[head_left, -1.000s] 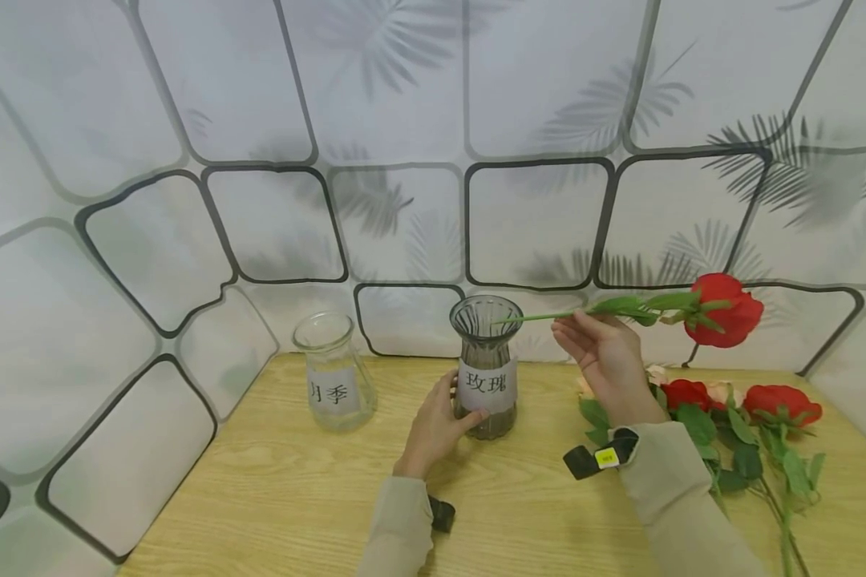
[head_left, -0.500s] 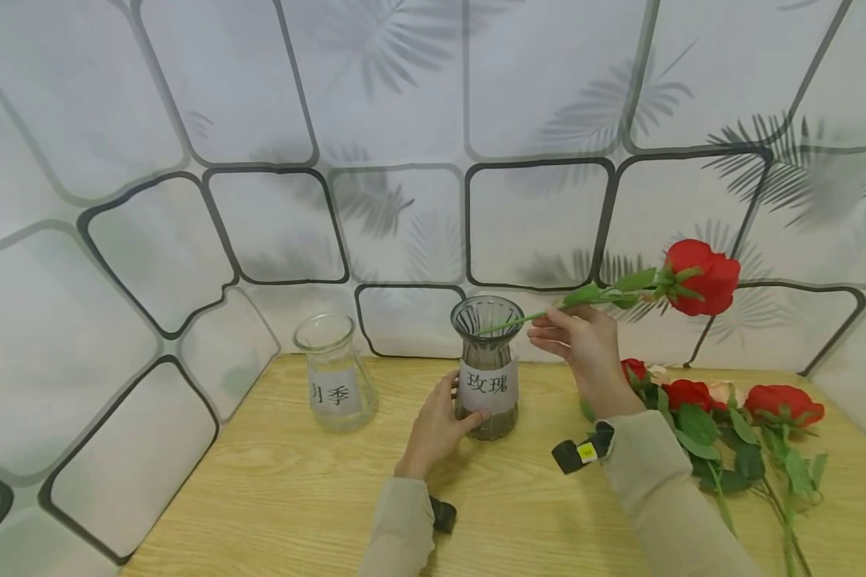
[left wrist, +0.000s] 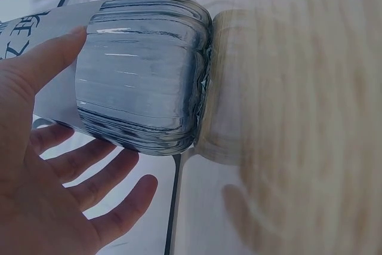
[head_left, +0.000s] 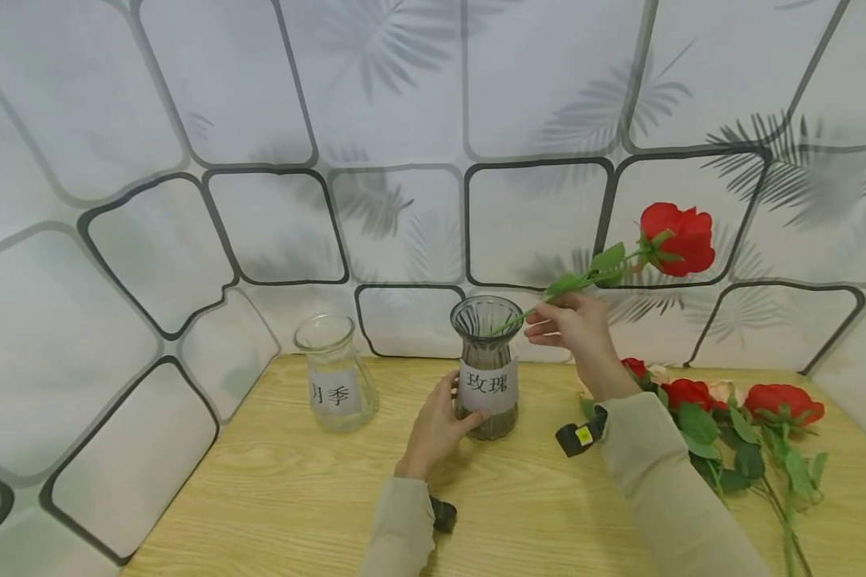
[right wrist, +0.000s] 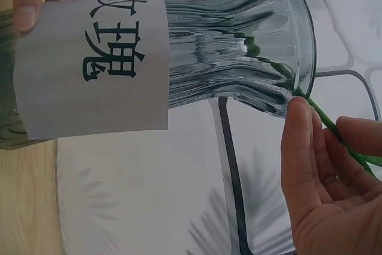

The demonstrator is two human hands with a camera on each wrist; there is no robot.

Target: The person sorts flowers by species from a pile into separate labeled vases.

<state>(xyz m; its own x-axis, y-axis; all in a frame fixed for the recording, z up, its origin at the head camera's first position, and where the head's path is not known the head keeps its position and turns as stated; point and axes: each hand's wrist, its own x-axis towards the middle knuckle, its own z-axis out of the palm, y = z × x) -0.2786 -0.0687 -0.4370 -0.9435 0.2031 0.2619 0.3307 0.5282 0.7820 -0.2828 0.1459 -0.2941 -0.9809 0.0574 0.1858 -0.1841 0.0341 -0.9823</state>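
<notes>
A grey fluted glass vase (head_left: 487, 353) with a white paper label stands upright on the table. My left hand (head_left: 435, 429) holds it low from the left; its thumb (left wrist: 57, 55) lies at the label's lower edge and the other fingers reach round the far side. Beside the vase's mouth, my right hand (head_left: 576, 332) pinches the stem of a red rose (head_left: 677, 239). The rose slants, bloom up and to the right. The stem's lower end (right wrist: 277, 70) is inside the flared mouth, seen through the glass in the right wrist view.
A clear glass vase (head_left: 335, 377) with its own paper label stands to the left on the wooden table (head_left: 281, 497). At the right lie several red roses (head_left: 783, 405) and pale flowers (head_left: 725, 393) with long leafy stems. A patterned wall (head_left: 411, 232) rises behind.
My right hand has moved left and slightly up, towards the vase. The rose has tilted steeper, its bloom rising and shifting left. My left hand and the vase have stayed still.
</notes>
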